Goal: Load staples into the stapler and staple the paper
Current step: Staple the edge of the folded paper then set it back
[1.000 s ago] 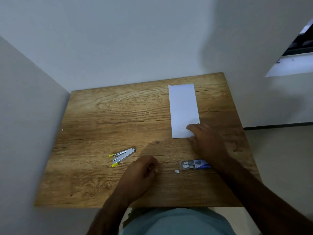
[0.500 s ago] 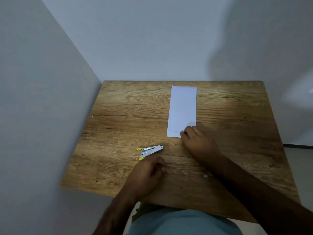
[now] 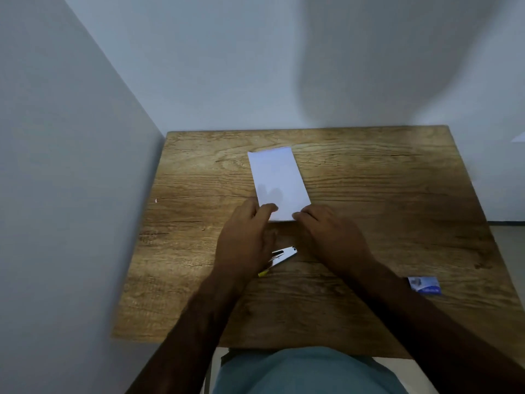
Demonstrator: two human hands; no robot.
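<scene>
A narrow folded white paper [image 3: 277, 180] lies lengthwise on the wooden table [image 3: 383, 200]. My left hand [image 3: 247, 237] grips its near left corner, thumb on top. My right hand [image 3: 329, 234] holds the near right corner with its fingertips. A small silver stapler with yellow ends [image 3: 281, 257] lies on the table just behind my hands, partly hidden under my left hand. A blue and white staple box [image 3: 424, 285] lies to the right of my right forearm.
The table stands in a corner, with a wall close on the left and another along its far edge. The floor shows past the table's right edge. My teal shirt fills the bottom of the view.
My left hand has moved from beside the stapler up to the paper's near left corner. The paper has turned slightly and both hands now hold it. The view has shifted left.
</scene>
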